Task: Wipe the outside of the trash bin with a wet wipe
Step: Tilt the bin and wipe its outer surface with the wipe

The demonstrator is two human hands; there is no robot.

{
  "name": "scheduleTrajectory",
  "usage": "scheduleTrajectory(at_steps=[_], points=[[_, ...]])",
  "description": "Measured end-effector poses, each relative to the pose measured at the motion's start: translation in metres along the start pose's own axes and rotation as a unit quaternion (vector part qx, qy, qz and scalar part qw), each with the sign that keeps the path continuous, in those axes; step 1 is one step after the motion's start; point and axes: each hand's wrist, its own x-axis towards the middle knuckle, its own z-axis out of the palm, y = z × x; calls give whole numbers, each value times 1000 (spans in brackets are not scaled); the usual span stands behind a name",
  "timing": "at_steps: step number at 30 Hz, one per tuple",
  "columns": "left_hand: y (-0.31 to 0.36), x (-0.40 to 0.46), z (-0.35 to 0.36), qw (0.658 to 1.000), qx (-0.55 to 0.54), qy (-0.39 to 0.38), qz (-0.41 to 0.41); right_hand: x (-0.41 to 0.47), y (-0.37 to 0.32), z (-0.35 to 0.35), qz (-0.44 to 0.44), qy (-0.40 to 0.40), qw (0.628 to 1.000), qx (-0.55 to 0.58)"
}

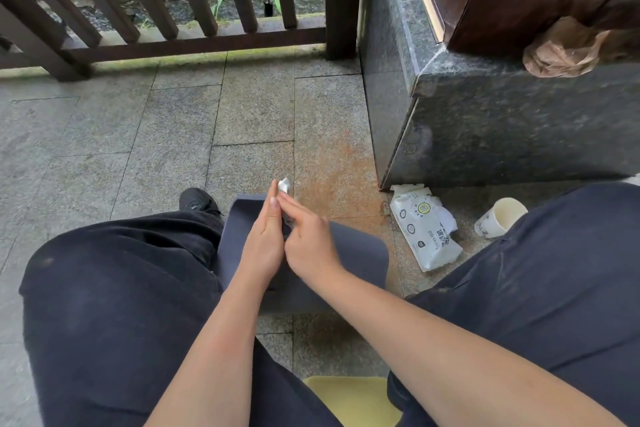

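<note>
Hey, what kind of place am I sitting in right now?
Probably a covered porch or veranda: grey stone paving slabs, a dark wooden slatted railing with gravel and plants beyond, and a polished dark granite plinth.
</note>
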Motion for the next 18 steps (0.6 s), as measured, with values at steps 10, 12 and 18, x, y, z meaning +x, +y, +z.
scheduleTrajectory(at_steps=[10,12,18], points=[[-7,-7,-8,997,12,64,-39,-8,66,-34,80,-16,986,-147],[-5,-8,-8,997,16,62,-46,-10,88,-49,147,19,974,-171],[-7,-7,-5,998,16,38,-37,-3,92,-55,234,63,955,-171]])
